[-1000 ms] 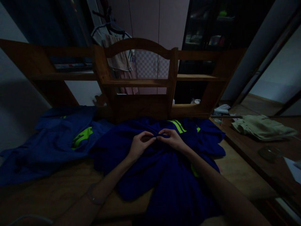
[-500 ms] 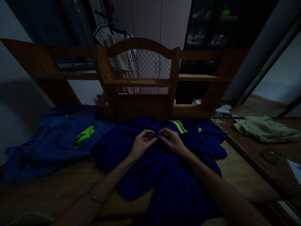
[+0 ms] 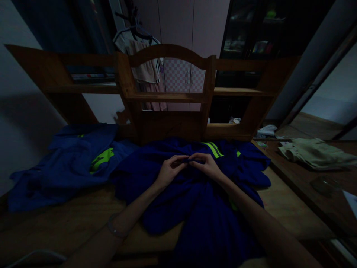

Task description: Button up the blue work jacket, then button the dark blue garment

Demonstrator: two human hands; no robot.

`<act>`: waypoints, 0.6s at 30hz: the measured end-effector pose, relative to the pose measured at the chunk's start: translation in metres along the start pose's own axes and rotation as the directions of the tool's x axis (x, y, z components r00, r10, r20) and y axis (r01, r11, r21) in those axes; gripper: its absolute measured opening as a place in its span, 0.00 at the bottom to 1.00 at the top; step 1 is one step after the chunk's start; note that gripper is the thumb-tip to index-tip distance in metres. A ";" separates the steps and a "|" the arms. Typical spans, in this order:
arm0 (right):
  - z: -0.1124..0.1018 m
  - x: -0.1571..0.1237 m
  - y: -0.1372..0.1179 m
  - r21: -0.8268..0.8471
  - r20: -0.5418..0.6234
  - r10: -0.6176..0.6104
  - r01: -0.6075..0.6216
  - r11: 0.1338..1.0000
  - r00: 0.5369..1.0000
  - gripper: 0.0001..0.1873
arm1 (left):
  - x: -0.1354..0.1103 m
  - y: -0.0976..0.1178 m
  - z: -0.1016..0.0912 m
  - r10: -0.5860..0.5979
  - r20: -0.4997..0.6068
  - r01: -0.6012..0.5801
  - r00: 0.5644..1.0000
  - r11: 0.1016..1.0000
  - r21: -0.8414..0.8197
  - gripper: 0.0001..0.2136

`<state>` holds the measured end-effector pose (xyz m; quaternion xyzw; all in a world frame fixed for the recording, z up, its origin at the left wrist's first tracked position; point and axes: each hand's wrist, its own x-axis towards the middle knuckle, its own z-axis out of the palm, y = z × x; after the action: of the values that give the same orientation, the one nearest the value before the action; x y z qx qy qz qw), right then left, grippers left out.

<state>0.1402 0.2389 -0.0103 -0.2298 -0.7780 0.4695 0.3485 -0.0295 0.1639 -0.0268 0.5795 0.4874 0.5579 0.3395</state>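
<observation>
A dark blue garment with yellow-green reflective stripes lies rumpled over the wooden desk and hangs past its front edge. My left hand pinches a small fold of its cloth between thumb and fingers. Right beside it, my right hand pinches the same bit of fabric, so the fingertips of both hands meet or nearly meet. What detail of the garment lies between the fingertips is too dark and small to make out. Around my left wrist is a bracelet.
A lighter blue garment with a yellow-green patch lies to the left. Behind the desk rises a wooden shelf frame. On the right, a brown surface bears folded pale green cloth and a glass bowl.
My fingertips have shifted slightly along the pinched cloth, and the left fingers look straighter. The whole view has moved a little; the garments stay where they were.
</observation>
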 end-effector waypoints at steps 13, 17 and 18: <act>-0.003 -0.001 -0.005 -0.038 -0.002 0.042 -0.043 0.998 0.999 0.18 | -0.001 -0.003 0.002 0.048 -0.114 -0.048 0.992 0.999 -0.002 0.07; 0.002 0.001 -0.002 -0.025 -0.018 0.020 -0.020 0.999 1.000 0.20 | 0.000 -0.002 0.001 0.062 -0.127 -0.061 0.990 0.998 0.013 0.06; 0.003 0.001 -0.002 -0.022 -0.015 0.017 -0.017 1.000 1.000 0.24 | 0.000 -0.002 0.001 0.068 -0.129 -0.067 0.989 0.998 0.013 0.06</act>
<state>0.1378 0.2372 -0.0093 -0.2439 -0.7785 0.4621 0.3478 -0.0288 0.1645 -0.0284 0.5599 0.4910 0.6032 0.2857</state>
